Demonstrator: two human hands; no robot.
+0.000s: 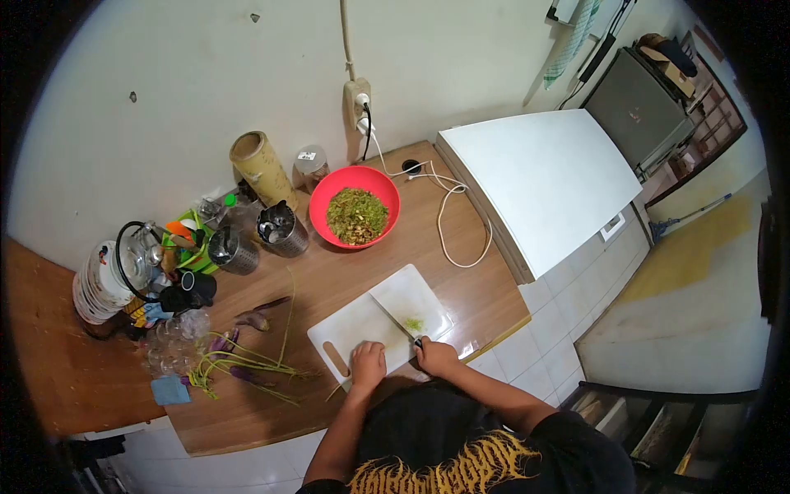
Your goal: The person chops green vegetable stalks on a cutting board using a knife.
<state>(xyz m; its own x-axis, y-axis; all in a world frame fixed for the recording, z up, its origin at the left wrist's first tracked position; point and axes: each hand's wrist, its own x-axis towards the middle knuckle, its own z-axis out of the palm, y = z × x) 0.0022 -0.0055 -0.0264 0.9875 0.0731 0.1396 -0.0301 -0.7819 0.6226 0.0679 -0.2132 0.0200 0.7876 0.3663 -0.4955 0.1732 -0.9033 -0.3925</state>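
Note:
A white cutting board [362, 317] lies at an angle on the wooden table. My right hand [436, 357] is closed round the handle of a knife [391, 314], whose blade points up and left over the board. Beside the blade is a small heap of chopped green bits [414, 324]. My left hand [368, 363] rests on the board near its handle slot, fingers curled; what it holds, if anything, is too small to make out. Long green stems with purple parts [247, 361] lie left of the board. Beyond it stands a red bowl [393, 198] of chopped greens.
Metal utensil holders [288, 239], a tall yellowish cylinder [262, 170] and a lidded jar [312, 163] stand at the back. Plates [100, 280] and glasses [171, 346] crowd the left. A white cable [442, 235] loops near a white-topped chest [539, 181] at right.

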